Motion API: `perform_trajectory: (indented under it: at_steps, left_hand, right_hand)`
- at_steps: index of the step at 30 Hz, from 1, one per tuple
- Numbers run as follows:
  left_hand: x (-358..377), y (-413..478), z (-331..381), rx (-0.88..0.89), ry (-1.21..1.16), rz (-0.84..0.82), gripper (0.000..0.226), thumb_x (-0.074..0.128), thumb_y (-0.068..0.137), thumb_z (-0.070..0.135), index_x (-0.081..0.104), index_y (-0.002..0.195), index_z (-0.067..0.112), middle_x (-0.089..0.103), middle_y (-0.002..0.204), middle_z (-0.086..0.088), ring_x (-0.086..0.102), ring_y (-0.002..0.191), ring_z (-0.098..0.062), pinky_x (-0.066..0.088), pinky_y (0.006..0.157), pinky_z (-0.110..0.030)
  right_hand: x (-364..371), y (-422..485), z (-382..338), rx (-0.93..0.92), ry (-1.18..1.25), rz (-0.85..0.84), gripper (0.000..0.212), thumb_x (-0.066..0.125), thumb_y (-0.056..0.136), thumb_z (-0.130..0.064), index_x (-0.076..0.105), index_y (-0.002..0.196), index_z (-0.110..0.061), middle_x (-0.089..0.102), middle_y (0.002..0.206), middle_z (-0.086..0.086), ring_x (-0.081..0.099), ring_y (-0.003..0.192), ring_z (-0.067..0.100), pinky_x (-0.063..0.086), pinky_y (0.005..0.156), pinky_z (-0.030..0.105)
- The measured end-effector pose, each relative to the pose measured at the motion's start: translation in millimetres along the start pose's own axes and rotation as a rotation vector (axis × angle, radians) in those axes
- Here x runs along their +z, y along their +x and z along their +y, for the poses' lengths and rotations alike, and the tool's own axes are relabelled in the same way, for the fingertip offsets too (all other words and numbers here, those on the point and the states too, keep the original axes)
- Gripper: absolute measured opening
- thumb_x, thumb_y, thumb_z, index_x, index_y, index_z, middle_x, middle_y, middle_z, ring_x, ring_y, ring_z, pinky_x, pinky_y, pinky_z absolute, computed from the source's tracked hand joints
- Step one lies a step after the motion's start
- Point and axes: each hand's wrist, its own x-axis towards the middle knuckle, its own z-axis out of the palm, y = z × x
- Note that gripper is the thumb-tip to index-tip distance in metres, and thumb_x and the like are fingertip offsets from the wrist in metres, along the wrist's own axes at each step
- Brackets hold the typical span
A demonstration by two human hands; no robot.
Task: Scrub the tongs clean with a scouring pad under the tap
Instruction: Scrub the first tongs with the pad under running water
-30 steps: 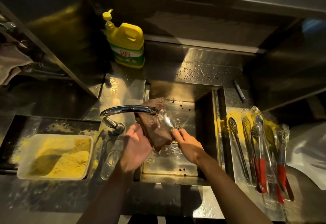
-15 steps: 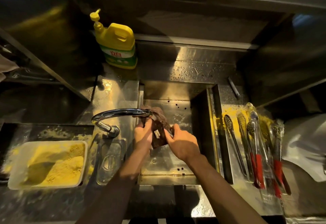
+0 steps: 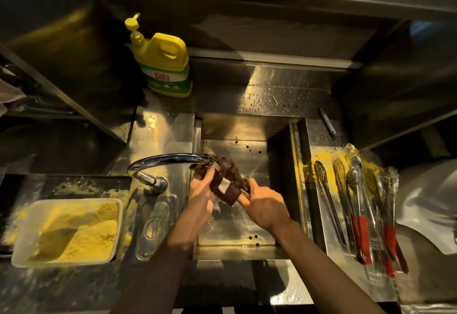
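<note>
Tongs [image 3: 223, 185]: at frame centre, over the sink [image 3: 282, 155], just under the tap [image 3: 170, 159] outlet. Nearly all of them is wrapped in the pad [image 3: 228, 177], which is dark brown and crumpled. Only pale, shiny strips of metal show through the folds. Whether they are clean or dirty cannot be told.

Left hand [image 3: 201, 195]: fingers curled round the pad's left side, squeezing it onto the tongs.
Right hand [image 3: 265, 205]: fingers curled round the tongs' lower end. The fingertips are hidden under the pad.

Water flow cannot be made out.

Edges and room:
- The tap spout arches in from the sink's left rim. Its tip touches the top of the pad.
- The right hand is near the sink's right wall, apart from it.
- Bare sink floor shows above and below the hands.
- Table right of the sink: other tongs [image 3: 358, 202] lie in a row, with yellow powder around their heads.
- Lower left: powder tub [image 3: 66, 232], with a clear lid [image 3: 155, 224] between it and the sink.
- Upper left: soap bottle [image 3: 163, 63], well apart from the hands.
</note>
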Motion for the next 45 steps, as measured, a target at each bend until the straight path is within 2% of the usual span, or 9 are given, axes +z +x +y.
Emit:
perform_trajectory:
  at_steps: [7, 11, 15, 22, 25, 30, 35, 39, 45]
  left_hand:
    - [-8, 14, -9, 0.021, 0.140, 0.158, 0.054, 0.064, 0.085, 0.056, 0.063, 0.111, 0.008, 0.072, 0.102, -0.009, 0.067, 0.094, -0.023, 0.052, 0.096, -0.047]
    - [-27, 26, 6, 0.010, -0.095, 0.050, 0.029, 0.057, 0.097, 0.027, 0.059, 0.113, 0.003, 0.066, 0.119, -0.022, 0.066, 0.102, -0.031, 0.052, 0.091, -0.051]
    - [-47, 29, 12, -0.052, -0.254, -0.136, 0.032, 0.045, 0.090, -0.004, 0.068, 0.112, 0.001, 0.075, 0.099, -0.015, 0.067, 0.098, -0.029, 0.049, 0.085, -0.045]
    - [-38, 18, 15, -0.057, -0.341, -0.244, 0.045, 0.046, 0.072, 0.001, 0.059, 0.115, -0.001, 0.074, 0.092, -0.018, 0.073, 0.084, -0.028, 0.059, 0.079, -0.040]
    - [-47, 27, 16, 0.011, -0.297, -0.295, 0.059, 0.063, 0.072, 0.015, 0.055, 0.129, 0.004, 0.068, 0.117, -0.019, 0.062, 0.114, -0.037, 0.045, 0.103, -0.053]
    - [-47, 24, 18, 0.070, -0.150, -0.387, 0.092, 0.081, 0.061, 0.052, 0.050, 0.136, 0.007, 0.062, 0.129, -0.019, 0.057, 0.120, -0.036, 0.040, 0.105, -0.057]
    - [-37, 16, 19, 0.024, -0.093, -0.158, 0.028, 0.055, 0.089, 0.023, 0.061, 0.108, 0.003, 0.069, 0.104, -0.018, 0.065, 0.096, -0.031, 0.051, 0.091, -0.045]
    - [-38, 21, 24, -0.023, -0.074, -0.082, 0.040, 0.064, 0.049, 0.012, 0.056, 0.088, 0.004, 0.059, 0.098, -0.018, 0.057, 0.077, -0.028, 0.049, 0.076, -0.045]
    - [-29, 7, 14, -0.066, -0.142, -0.222, 0.042, 0.048, 0.063, 0.012, 0.063, 0.099, -0.002, 0.066, 0.095, -0.019, 0.060, 0.088, -0.032, 0.045, 0.089, -0.044]
  right_hand:
    - [5, -2, 10, -0.042, -0.057, 0.042, 0.062, 0.035, 0.094, -0.073, 0.043, 0.138, -0.030, 0.070, 0.101, 0.000, 0.066, 0.087, 0.018, 0.046, 0.067, 0.028]
    - [-5, -7, 35, 0.118, 0.240, 0.011, 0.047, 0.035, 0.093, -0.073, 0.048, 0.111, -0.031, 0.064, 0.080, -0.004, 0.062, 0.071, 0.013, 0.050, 0.066, 0.031]
    - [-18, -11, 37, 0.075, 0.607, 0.066, 0.034, 0.043, 0.096, -0.063, 0.059, 0.108, -0.036, 0.066, 0.080, -0.006, 0.063, 0.075, 0.014, 0.052, 0.072, 0.038]
    - [-22, 5, -1, -0.112, 0.312, 0.102, 0.046, 0.039, 0.094, -0.069, 0.052, 0.123, -0.036, 0.063, 0.089, -0.014, 0.060, 0.077, 0.005, 0.045, 0.066, 0.024]
    - [-21, 3, 2, -0.244, 0.199, 0.144, 0.053, 0.035, 0.093, -0.071, 0.053, 0.124, -0.032, 0.059, 0.087, -0.016, 0.055, 0.073, 0.003, 0.040, 0.065, 0.021]
    - [-22, 1, 12, -0.238, 0.344, 0.082, 0.038, 0.050, 0.096, -0.058, 0.054, 0.127, -0.037, 0.064, 0.087, -0.014, 0.061, 0.077, 0.001, 0.048, 0.067, 0.019]
    - [-17, 4, 8, -0.165, 0.299, 0.058, 0.051, 0.039, 0.093, -0.071, 0.052, 0.130, -0.038, 0.064, 0.095, -0.015, 0.060, 0.080, 0.002, 0.045, 0.068, 0.020]
    - [-14, 9, 15, -0.096, 0.301, 0.165, 0.037, 0.036, 0.099, -0.058, 0.063, 0.108, -0.034, 0.067, 0.094, -0.012, 0.061, 0.083, 0.006, 0.050, 0.077, 0.029]
    - [4, 10, 5, -0.029, 0.434, -0.069, 0.045, 0.037, 0.104, -0.050, 0.069, 0.093, -0.021, 0.068, 0.079, -0.002, 0.065, 0.078, 0.017, 0.052, 0.076, 0.038]
